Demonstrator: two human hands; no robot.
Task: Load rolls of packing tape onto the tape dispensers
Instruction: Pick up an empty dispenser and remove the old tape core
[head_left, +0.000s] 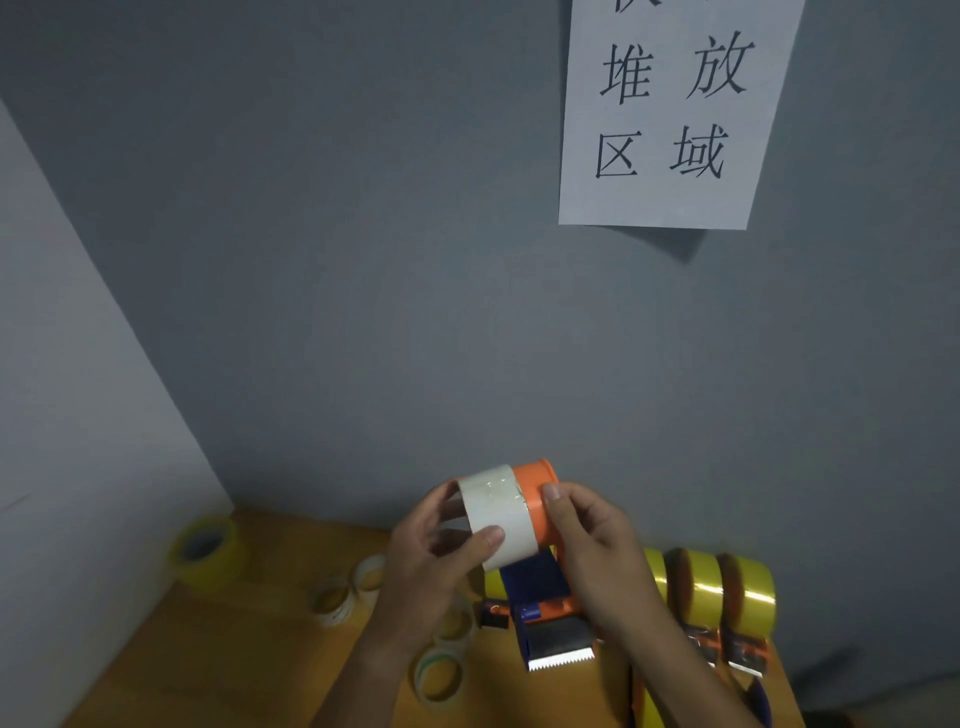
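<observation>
My left hand (441, 551) grips a nearly empty pale tape roll (501, 517), thumb on its outer face. The roll sits partway on the orange spool (537, 506) of an orange and blue tape dispenser (545, 608). My right hand (597, 545) holds that spool, thumb on its side, and hides part of the dispenser body. The serrated blade (561, 662) points down toward me. All of this hangs above a wooden table (218, 654).
Two loaded dispensers with yellow rolls (748, 592) stand at the right. A full yellow roll (205, 551) sits far left, and several thin used rolls (439, 678) lie near the middle. A grey wall with a paper sign (670, 114) is close behind.
</observation>
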